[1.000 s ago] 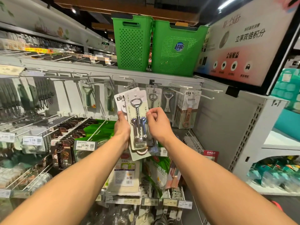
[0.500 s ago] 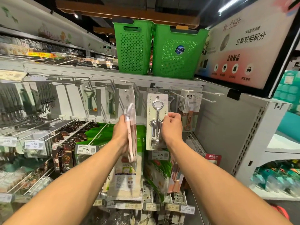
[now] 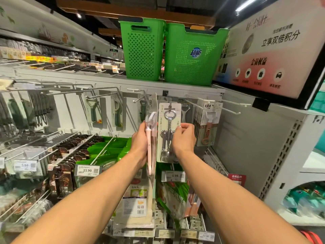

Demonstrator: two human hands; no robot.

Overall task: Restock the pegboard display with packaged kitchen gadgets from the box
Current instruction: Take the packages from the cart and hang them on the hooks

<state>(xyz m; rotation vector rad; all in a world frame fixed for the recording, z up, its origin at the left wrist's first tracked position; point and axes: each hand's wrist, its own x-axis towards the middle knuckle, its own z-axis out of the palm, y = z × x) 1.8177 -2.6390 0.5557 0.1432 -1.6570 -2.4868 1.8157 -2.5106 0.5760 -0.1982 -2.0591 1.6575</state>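
Observation:
My right hand (image 3: 183, 138) pinches the right edge of a carded metal corkscrew pack (image 3: 168, 132), whose hang hole sits at a peg on the grey pegboard (image 3: 246, 138). My left hand (image 3: 139, 143) grips a second carded pack with a pink-handled gadget (image 3: 151, 138), held edge-on just left of the corkscrew. Other carded peelers (image 3: 208, 124) hang on pegs to the right, and green-handled peelers (image 3: 94, 111) to the left. The box is not in view.
Two green perforated baskets (image 3: 191, 55) stand on the shelf top above. Bare metal pegs (image 3: 230, 110) jut out at upper right. Price tags (image 3: 173, 176) and bagged goods hang below. A promotional sign (image 3: 274, 50) overhangs on the right.
My hands split the two packs apart and rose toward the pegs. The corkscrew pack went up to the peg with my right hand; the left turned its pack edge-on.

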